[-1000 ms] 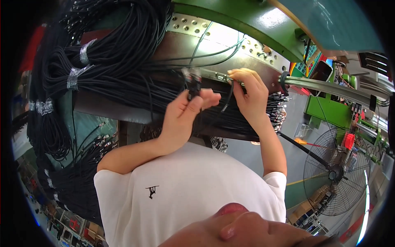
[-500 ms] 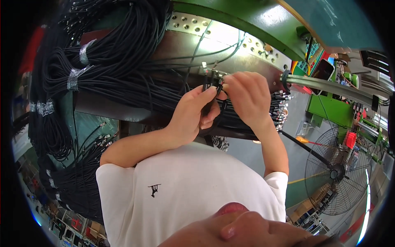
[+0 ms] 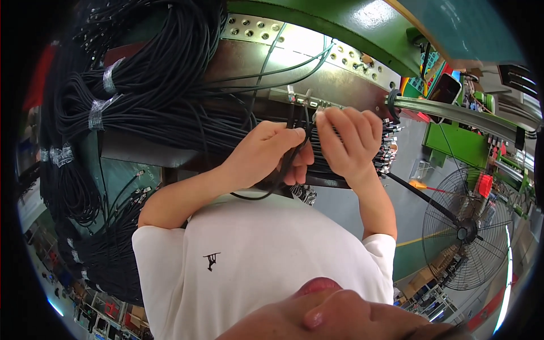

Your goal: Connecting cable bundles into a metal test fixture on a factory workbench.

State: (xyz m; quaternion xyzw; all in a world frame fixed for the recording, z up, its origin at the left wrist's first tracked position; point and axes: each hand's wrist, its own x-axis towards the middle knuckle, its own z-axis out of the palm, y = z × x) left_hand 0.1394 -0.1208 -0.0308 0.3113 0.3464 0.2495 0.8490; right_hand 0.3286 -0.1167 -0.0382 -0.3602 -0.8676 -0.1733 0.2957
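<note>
My left hand (image 3: pixel 266 156) pinches a thin black cable (image 3: pixel 283 170) that loops down below the palm. Close beside it, my right hand (image 3: pixel 348 141) grips the cable's upper end at a small metal fixture (image 3: pixel 303 101) on the brown machine plate (image 3: pixel 249 62). The two hands nearly touch at the fingertips. Beneath them lies a flat row of black cables with metal connector ends (image 3: pixel 388 147).
Thick bundles of black cable (image 3: pixel 141 90), taped in places, hang on the left. A green machine frame (image 3: pixel 345 28) arches above. A standing floor fan (image 3: pixel 467 229) is at the right, and a green bench (image 3: pixel 459 141) lies beyond it.
My left hand moved right from the bundle to meet my right hand, bringing the cable along. Both hands now sit together below the metal fixture.
</note>
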